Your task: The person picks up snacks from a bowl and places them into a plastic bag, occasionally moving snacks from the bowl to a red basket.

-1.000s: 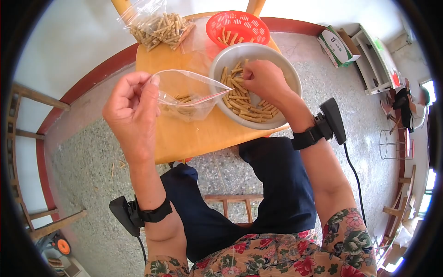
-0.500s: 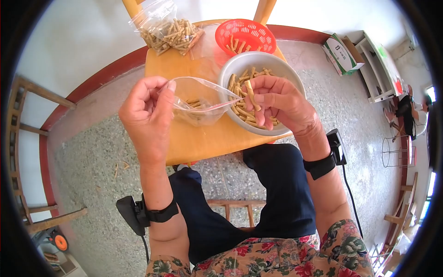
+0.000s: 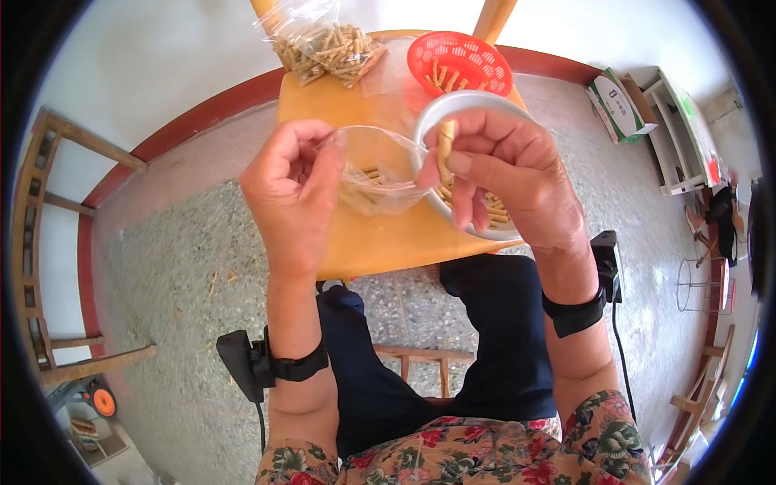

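Note:
My left hand (image 3: 293, 190) pinches the left side of the mouth of a clear plastic bag (image 3: 380, 198). Some tan stick pieces lie at the bottom of that bag. Between the thumb and fingers of my right hand (image 3: 517, 174) is one tan, root-like stick (image 3: 446, 153), roughly upright. The bag's right edge meets the fingers of this hand; whether they grip it too, I cannot tell. Under my right hand stands a grey bowl (image 3: 431, 113) with more sticks, partly hidden by the hand.
A wooden chair (image 3: 364, 252) carries these things. At its back are a filled clear bag of sticks (image 3: 335, 55) and a red plastic basket (image 3: 453, 50) with several sticks. A green-and-white carton (image 3: 618, 105) and a white shelf unit (image 3: 683, 145) stand at the right.
The whole view has shifted, so the chair and its contents appear farther right. My right hand still holds the stick, now more upright. The bag stays held up by its mouth.

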`<state>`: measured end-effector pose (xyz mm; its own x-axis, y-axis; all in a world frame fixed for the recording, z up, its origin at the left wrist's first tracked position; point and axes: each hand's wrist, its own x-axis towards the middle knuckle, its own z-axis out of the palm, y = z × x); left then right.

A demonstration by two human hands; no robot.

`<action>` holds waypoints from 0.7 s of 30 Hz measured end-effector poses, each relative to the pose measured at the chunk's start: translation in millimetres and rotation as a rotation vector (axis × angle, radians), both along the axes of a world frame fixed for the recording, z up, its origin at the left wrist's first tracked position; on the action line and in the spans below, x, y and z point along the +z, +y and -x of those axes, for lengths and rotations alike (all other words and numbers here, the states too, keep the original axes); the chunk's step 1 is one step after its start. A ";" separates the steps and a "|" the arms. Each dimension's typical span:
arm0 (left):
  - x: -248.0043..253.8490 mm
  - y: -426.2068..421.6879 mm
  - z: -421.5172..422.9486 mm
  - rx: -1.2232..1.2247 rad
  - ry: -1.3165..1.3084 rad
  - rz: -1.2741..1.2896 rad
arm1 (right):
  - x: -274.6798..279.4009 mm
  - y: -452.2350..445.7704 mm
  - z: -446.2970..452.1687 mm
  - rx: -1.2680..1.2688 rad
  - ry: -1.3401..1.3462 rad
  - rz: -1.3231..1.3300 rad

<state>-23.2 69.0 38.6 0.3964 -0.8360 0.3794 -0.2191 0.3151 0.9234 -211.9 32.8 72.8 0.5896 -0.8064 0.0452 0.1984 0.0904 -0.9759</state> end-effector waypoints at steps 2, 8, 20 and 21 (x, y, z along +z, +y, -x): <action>0.1 0.6 -0.9 -0.005 0.008 0.007 | 1.8 0.6 -12.5 -0.106 0.177 0.178; 2.6 2.1 -0.6 0.008 -0.003 -0.011 | -16.6 0.3 -38.9 -0.275 0.530 0.741; -2.7 0.5 -12.0 0.032 -0.062 0.042 | -40.3 -33.0 19.4 -0.472 0.529 0.477; -2.7 0.6 -11.7 0.030 -0.061 0.042 | -51.4 -37.2 22.6 -0.415 0.628 0.532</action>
<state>-11.4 69.6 35.9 0.3958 -0.8069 0.4385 -0.2847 0.3461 0.8940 -234.5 -4.5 21.3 0.2990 -0.9236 0.2399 -0.4658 -0.3607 -0.8080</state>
